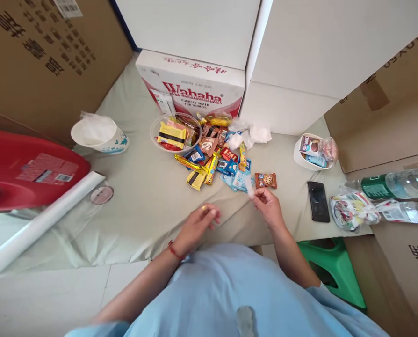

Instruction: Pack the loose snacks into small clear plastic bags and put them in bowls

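Note:
My right hand (269, 208) pinches a small translucent white plastic piece (249, 186) between thumb and fingertips. Just beyond it lies a brown snack packet (265, 180). Loosely curled, my left hand (199, 225) hovers near the table's front edge with nothing visible in it. Ahead of both hands spreads a pile of wrapped snacks, among them light-blue packets (241, 180), a yellow packet with a black band (196, 179) and a red packet (229, 154). A clear round tub (154, 140) at the pile's left holds more packets.
A Wahaha carton (195, 89) stands behind the pile, beside crumpled clear plastic (260, 133). On the left are a paper tub (116, 142), a red container (37, 168) and a white roll (44, 224). On the right are a white snack box (298, 157), phone (318, 201) and bottles (408, 183).

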Action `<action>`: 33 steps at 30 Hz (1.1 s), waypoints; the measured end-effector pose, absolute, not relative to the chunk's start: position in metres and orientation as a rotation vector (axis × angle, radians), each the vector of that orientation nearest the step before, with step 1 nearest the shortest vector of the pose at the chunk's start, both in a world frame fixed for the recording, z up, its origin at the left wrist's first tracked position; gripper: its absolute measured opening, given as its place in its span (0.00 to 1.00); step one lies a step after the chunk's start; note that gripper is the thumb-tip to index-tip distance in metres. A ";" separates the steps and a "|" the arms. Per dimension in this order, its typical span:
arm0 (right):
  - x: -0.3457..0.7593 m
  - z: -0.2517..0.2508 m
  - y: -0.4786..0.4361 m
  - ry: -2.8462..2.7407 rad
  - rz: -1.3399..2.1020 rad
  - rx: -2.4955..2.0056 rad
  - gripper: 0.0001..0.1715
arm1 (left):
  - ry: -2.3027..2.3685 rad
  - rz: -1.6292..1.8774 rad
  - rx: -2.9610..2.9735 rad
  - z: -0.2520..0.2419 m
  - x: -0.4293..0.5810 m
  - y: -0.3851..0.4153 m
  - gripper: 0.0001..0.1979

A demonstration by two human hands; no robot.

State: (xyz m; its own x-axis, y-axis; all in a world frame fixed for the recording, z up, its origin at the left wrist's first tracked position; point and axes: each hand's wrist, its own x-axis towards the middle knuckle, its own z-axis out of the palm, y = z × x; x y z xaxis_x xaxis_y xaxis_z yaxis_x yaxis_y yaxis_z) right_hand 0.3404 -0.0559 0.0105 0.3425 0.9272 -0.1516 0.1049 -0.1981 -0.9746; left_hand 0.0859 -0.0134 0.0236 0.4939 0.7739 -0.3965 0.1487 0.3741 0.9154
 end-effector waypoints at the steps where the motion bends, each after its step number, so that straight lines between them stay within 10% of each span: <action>1: 0.331 0.010 -0.062 -0.997 1.009 -1.583 0.15 | 0.955 0.481 1.104 0.025 0.100 -0.008 0.23; 12: 0.315 0.006 -0.055 -0.970 1.439 -1.371 0.24 | 0.872 0.564 1.077 0.018 0.120 -0.008 0.22; 19: 0.300 0.013 -0.044 -1.383 1.131 -1.393 0.21 | 0.979 0.613 1.150 0.020 0.109 -0.011 0.20; 33: 0.320 0.013 -0.044 -0.246 1.421 -1.176 0.25 | 1.282 0.816 0.999 0.004 0.084 -0.007 0.20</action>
State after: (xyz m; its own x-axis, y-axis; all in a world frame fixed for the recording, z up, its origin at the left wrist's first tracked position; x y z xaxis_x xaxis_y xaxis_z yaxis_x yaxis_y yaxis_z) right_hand 0.3196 -0.0435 0.0125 0.2275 0.8394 -0.4935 -0.6242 -0.2633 -0.7356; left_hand 0.0836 -0.0068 0.0036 0.1305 0.9171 -0.3768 0.0473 0.3738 0.9263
